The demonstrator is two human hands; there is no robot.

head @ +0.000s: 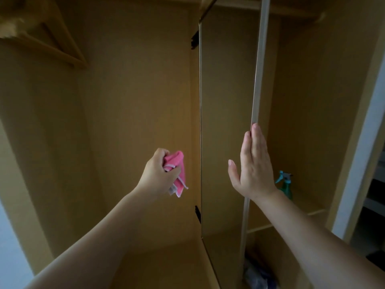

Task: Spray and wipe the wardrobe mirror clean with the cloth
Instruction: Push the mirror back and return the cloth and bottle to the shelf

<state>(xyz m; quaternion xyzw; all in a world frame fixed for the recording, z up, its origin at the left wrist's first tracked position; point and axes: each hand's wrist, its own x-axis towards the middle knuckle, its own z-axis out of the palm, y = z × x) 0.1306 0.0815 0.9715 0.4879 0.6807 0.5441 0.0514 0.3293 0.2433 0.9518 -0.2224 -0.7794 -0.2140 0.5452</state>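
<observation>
While our left hand (pixel 156 174) grips the bunched cloth (pixel 178 163) left of the mirror (pixel 227 101), our flat right hand (pixel 255 170) steadies its edge; the bottle (pixel 286 185) sits shelved right, wiping apparently not begun.

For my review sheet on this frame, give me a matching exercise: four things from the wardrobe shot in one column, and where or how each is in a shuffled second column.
1. pink cloth
2. spray bottle
3. right hand
4. wooden hanger

A. standing on a shelf in the right compartment
B. upper left of the view
C. bunched in the left hand
D. flat, fingers straight, against the door edge

Pairs: 1-C, 2-A, 3-D, 4-B
</observation>
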